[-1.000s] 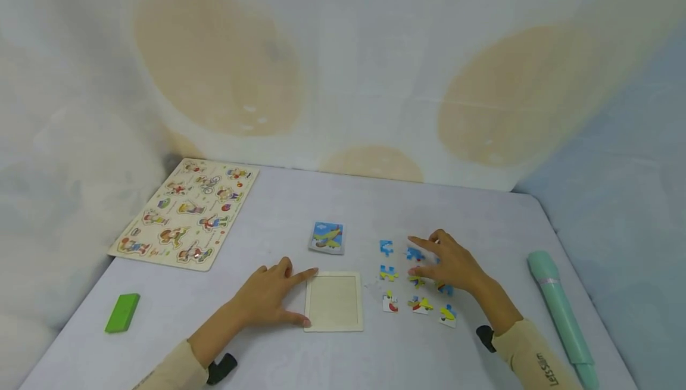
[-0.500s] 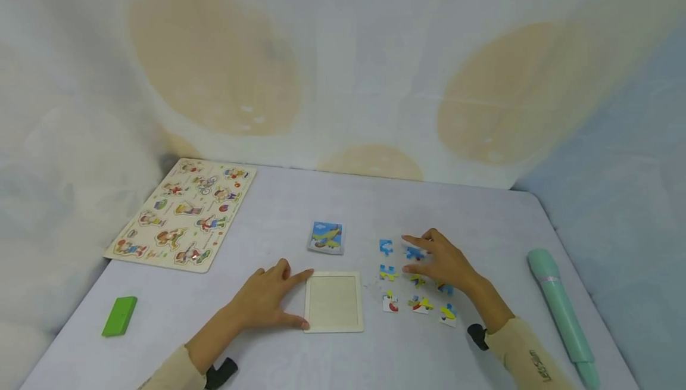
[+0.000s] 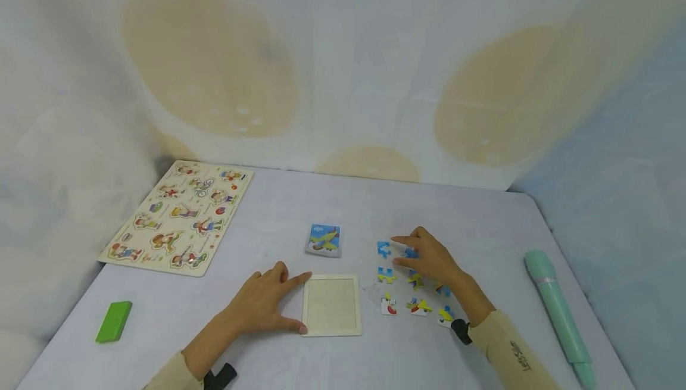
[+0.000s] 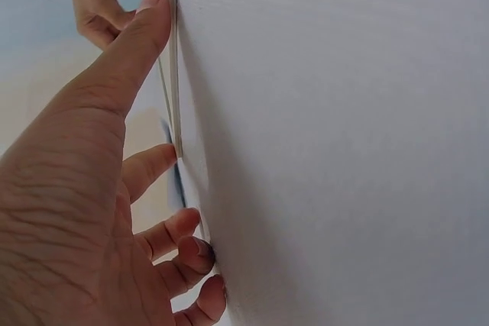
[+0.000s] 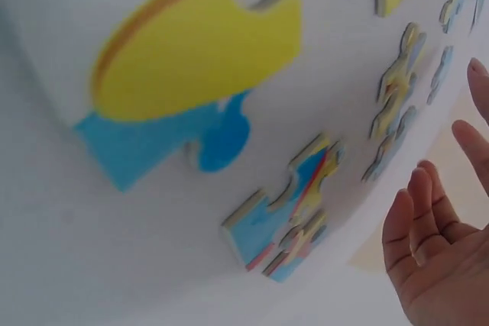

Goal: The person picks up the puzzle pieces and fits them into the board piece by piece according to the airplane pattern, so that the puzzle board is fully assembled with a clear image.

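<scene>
Left hand (image 3: 261, 302) spread, fingers (image 3: 298, 281) touching left edge of square tray (image 3: 332, 305). Right hand (image 3: 435, 262) over puzzle pieces (image 3: 418, 306). Airplane card (image 3: 324, 240) beyond tray on table (image 3: 370, 360); picture board (image 3: 179, 218), green block (image 3: 114, 322) at left; mint-green stick (image 3: 560, 309) at right.

Diffuse light is washing the bench (image 3: 455, 205); in the dimmer left wrist view, soft shadow is trailing beside the frame (image 3: 332, 305).

"LetsSlim" txt (image 3: 520, 356) on R sleeve (image 3: 501, 342)
</scene>
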A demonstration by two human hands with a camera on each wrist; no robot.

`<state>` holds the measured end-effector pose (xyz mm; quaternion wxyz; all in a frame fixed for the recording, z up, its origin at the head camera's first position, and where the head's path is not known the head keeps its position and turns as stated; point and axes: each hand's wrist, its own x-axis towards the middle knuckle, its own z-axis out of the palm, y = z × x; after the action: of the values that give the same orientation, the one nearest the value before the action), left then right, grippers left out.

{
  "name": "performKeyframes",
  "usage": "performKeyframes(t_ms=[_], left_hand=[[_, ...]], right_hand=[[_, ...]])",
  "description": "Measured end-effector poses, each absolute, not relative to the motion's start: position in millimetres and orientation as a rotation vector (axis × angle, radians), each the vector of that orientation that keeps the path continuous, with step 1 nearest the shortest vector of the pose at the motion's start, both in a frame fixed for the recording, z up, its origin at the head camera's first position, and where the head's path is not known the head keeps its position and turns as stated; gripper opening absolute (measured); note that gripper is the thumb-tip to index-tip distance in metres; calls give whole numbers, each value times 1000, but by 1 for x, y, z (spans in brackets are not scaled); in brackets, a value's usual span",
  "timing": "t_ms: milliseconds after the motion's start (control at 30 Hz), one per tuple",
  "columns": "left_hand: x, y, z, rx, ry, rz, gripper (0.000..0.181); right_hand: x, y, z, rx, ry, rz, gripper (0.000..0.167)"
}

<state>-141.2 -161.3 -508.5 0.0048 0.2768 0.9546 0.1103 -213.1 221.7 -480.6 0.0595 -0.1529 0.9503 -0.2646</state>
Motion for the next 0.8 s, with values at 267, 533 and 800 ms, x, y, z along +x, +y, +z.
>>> performKeyframes(t_ms=[267, 533, 800], left_hand=[[-140, -160, -507, 845, 2991, 362, 101], [-139, -160, -506, 853, 2994, 372, 101], [-140, -161, -508, 849, 2994, 371, 101]], right_hand=[[-217, 217, -477, -402, 2865, -777, 55], [-222, 209, -482, -471, 2868, -778, 52], [-224, 199, -485, -424, 2888, -730, 48]])
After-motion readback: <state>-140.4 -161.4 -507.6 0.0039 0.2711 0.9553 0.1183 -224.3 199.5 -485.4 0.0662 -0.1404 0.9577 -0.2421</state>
